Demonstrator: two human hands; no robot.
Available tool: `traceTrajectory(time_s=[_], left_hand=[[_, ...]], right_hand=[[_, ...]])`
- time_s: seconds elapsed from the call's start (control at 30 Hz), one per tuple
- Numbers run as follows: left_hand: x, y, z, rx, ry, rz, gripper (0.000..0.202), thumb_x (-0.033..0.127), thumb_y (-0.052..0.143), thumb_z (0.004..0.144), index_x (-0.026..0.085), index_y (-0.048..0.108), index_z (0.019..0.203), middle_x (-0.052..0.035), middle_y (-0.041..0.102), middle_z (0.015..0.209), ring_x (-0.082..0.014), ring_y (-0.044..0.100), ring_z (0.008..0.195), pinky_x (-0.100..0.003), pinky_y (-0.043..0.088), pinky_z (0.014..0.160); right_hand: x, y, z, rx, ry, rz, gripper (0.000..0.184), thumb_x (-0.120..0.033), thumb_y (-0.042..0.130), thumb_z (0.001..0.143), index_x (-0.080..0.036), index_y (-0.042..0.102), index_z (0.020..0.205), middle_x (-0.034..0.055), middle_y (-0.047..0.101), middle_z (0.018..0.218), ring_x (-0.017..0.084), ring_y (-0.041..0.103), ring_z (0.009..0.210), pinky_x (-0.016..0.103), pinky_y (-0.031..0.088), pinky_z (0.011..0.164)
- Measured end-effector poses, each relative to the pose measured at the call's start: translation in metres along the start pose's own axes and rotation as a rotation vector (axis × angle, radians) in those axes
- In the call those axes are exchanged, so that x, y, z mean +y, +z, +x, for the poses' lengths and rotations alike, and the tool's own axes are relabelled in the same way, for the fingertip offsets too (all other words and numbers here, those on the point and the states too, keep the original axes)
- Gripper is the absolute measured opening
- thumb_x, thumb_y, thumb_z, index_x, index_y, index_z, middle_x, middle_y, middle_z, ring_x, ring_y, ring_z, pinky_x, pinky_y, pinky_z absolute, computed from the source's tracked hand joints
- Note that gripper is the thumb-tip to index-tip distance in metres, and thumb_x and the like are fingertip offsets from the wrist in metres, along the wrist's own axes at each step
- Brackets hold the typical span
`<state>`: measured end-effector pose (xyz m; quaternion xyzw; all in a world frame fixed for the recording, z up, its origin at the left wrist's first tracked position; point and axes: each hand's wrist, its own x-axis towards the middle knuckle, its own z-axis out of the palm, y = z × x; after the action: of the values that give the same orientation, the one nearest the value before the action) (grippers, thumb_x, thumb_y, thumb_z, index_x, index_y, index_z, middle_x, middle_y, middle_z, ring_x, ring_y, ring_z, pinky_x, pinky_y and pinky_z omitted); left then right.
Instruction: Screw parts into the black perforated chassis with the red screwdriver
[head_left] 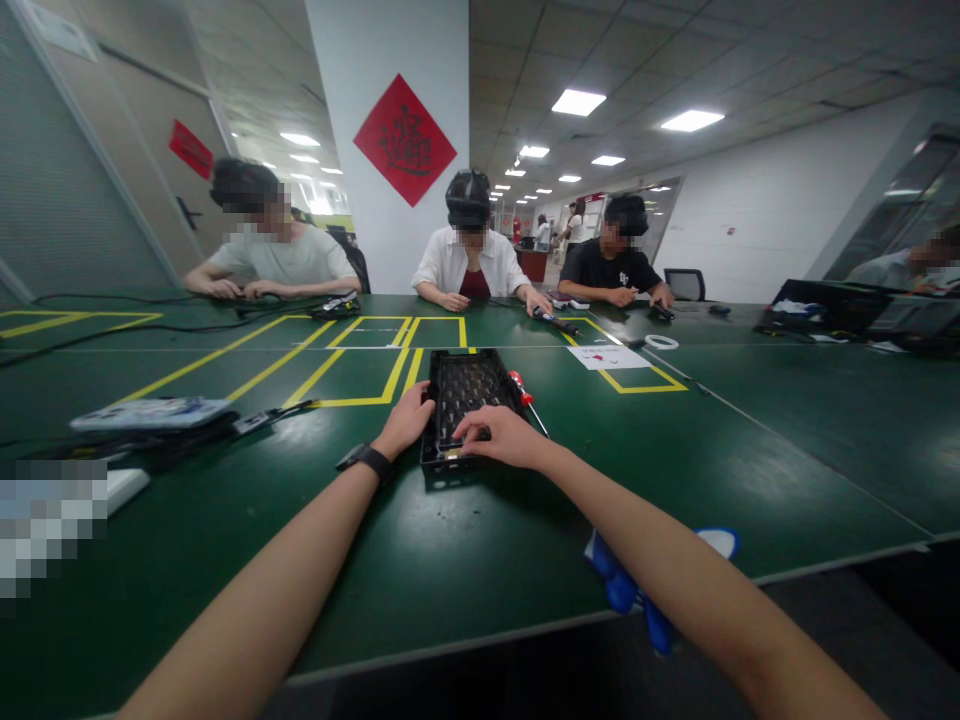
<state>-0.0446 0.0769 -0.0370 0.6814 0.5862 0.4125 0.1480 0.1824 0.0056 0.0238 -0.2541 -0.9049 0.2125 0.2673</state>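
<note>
Before us, a black rectangular case [471, 385] lies flat and open-topped on the green table [330, 570], long sides running near to far, its recessed interior patterned with pale specks. Our left hand [405, 420] touches its left wall; our right hand [501, 436] bends over its near end.

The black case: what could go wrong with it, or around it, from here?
The screwdriver lies close beside the case, so a nudge might set it rolling. The blue glove hangs over the edge of the table, near the right forearm, which might knock it off.
</note>
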Motion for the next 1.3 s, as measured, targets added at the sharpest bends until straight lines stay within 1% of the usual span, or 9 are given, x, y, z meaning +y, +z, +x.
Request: traceTrajectory(time_s=[0.1,0.23,0.47,0.63,0.8,0.97,1.17,1.3], left_hand=[[0.0010,-0.0007,-0.0003,-0.004,-0.001,0.006,0.053,0.021,0.043,0.075,0.012,0.046,0.127,-0.0124,0.052,0.129,-0.0249,0.050,0.116,-0.041,0.037,0.103],[-0.0001,0.0003,0.0006,0.000,0.007,0.031,0.053,0.022,0.041,0.076,0.010,0.046,0.128,-0.0132,0.051,0.130,-0.0248,0.048,0.118,-0.041,0.036,0.104],[-0.0001,0.0008,0.0009,-0.002,0.017,0.048,0.053,0.022,0.040,0.077,0.009,0.044,0.128,-0.0142,0.051,0.130,-0.0248,0.049,0.117,-0.041,0.036,0.103],[0.0007,-0.0001,0.0001,-0.003,0.016,0.037,0.052,0.022,0.041,0.076,0.010,0.046,0.127,-0.0133,0.050,0.131,-0.0248,0.048,0.119,-0.041,0.036,0.104],[0.0007,-0.0001,0.0001,0.005,0.015,0.041,0.052,0.022,0.041,0.076,0.011,0.046,0.127,-0.0129,0.052,0.129,-0.0245,0.049,0.117,-0.041,0.036,0.103],[0.0004,0.0002,0.0003,0.006,0.006,0.029,0.052,0.022,0.042,0.076,0.012,0.047,0.126,-0.0123,0.052,0.129,-0.0245,0.050,0.117,-0.041,0.037,0.103],[-0.0007,0.0007,0.0000,-0.003,0.015,0.036,0.053,0.022,0.041,0.076,0.010,0.045,0.128,-0.0132,0.051,0.130,-0.0246,0.049,0.117,-0.041,0.037,0.103],[-0.0007,0.0010,-0.0001,-0.005,0.018,0.045,0.053,0.023,0.040,0.076,0.009,0.045,0.128,-0.0140,0.052,0.128,-0.0248,0.049,0.117,-0.040,0.037,0.102]], right_hand=[[0.0002,-0.0001,-0.0001,0.000,0.011,0.013,0.023,-0.025,0.068,0.074,-0.017,0.066,0.095,0.0012,0.071,0.078,0.013,0.064,0.077,0.025,0.042,0.080],[0.0025,0.0007,0.0000,-0.035,0.048,0.067,0.022,-0.025,0.067,0.075,-0.016,0.066,0.095,0.0015,0.071,0.077,0.012,0.064,0.074,0.024,0.043,0.075],[0.0037,0.0017,-0.0002,-0.023,0.024,0.058,0.017,-0.024,0.065,0.077,-0.016,0.067,0.092,0.0018,0.070,0.077,0.013,0.064,0.074,0.023,0.043,0.073],[0.0032,0.0020,-0.0004,-0.015,0.029,0.048,0.019,-0.026,0.066,0.077,-0.017,0.066,0.094,0.0016,0.070,0.077,0.013,0.063,0.074,0.024,0.042,0.074],[0.0012,0.0003,-0.0006,0.008,0.003,0.042,0.021,-0.026,0.068,0.075,-0.017,0.066,0.093,0.0013,0.070,0.077,0.013,0.064,0.077,0.025,0.041,0.079],[0.0017,-0.0003,-0.0011,-0.033,0.025,0.062,0.022,-0.028,0.066,0.076,-0.016,0.065,0.095,0.0017,0.070,0.078,0.013,0.063,0.075,0.024,0.042,0.076],[0.0035,0.0022,-0.0008,-0.020,0.044,0.067,0.019,-0.025,0.061,0.080,-0.018,0.064,0.098,0.0001,0.069,0.077,0.011,0.063,0.073,0.023,0.042,0.074],[0.0035,0.0026,-0.0005,-0.003,0.024,0.049,0.019,-0.024,0.063,0.079,-0.018,0.065,0.097,0.0004,0.069,0.078,0.011,0.063,0.074,0.023,0.042,0.076]])
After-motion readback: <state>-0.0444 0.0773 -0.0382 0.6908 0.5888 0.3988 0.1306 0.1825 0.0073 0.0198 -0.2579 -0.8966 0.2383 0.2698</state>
